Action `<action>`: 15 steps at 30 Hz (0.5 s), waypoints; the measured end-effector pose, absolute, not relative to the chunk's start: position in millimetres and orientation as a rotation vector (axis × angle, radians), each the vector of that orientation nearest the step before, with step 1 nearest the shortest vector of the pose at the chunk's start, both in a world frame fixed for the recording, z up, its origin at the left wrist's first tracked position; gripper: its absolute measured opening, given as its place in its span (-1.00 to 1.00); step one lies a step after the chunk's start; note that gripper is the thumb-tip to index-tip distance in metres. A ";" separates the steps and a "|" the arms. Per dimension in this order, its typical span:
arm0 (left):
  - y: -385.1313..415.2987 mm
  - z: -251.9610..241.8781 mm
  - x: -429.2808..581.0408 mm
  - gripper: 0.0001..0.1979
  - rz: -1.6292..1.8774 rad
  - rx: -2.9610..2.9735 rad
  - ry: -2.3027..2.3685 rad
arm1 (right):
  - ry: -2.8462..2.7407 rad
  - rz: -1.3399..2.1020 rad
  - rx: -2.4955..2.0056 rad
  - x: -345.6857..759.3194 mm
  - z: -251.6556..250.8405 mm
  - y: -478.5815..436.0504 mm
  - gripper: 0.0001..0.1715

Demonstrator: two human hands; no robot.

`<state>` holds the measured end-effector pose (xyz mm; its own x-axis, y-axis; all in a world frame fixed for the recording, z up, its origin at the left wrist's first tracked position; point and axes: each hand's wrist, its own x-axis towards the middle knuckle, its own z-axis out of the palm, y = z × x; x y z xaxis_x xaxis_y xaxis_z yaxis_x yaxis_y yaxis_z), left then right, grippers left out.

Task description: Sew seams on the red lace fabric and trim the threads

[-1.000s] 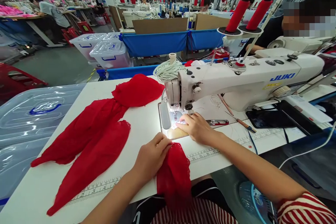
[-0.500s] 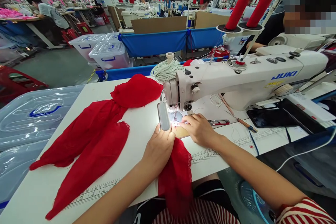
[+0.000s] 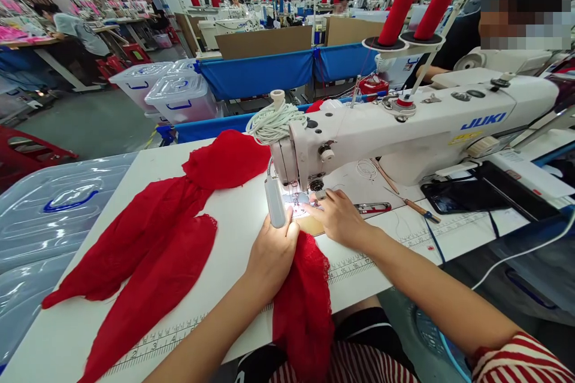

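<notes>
A white sewing machine (image 3: 381,131) stands over the table, its needle area lit by a small grey lamp (image 3: 275,202). My left hand (image 3: 274,251) is closed beside the lamp, thumb and forefinger on the upper end of a red lace-edged fabric piece (image 3: 303,305) that hangs over the table edge onto my lap. Close to the presser foot (image 3: 296,198), my right hand (image 3: 339,218) has its fingers drawn together; what lies between them is too small to make out. More red fabric (image 3: 148,239) lies spread left of the machine.
Right of my right hand lie thread snips (image 3: 372,207), a wooden-handled tool (image 3: 420,210) and a black phone (image 3: 462,196). A coil of pale cord (image 3: 276,122) hangs at the machine head. Lidded clear bins (image 3: 67,203) flank the table's left side. A co-worker sits behind the machine.
The view has shifted slightly. Both hands stay by the needle area, with only a small movement of the right fingers. The spread red fabric lies as before.
</notes>
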<state>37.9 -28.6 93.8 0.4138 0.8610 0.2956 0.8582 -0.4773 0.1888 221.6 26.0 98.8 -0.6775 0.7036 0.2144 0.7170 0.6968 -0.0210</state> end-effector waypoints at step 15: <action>-28.4 92.2 38.4 -0.69 0.431 2.687 1.660 | -2.676 -0.093 -1.183 220.8 95.6 25.7 -0.45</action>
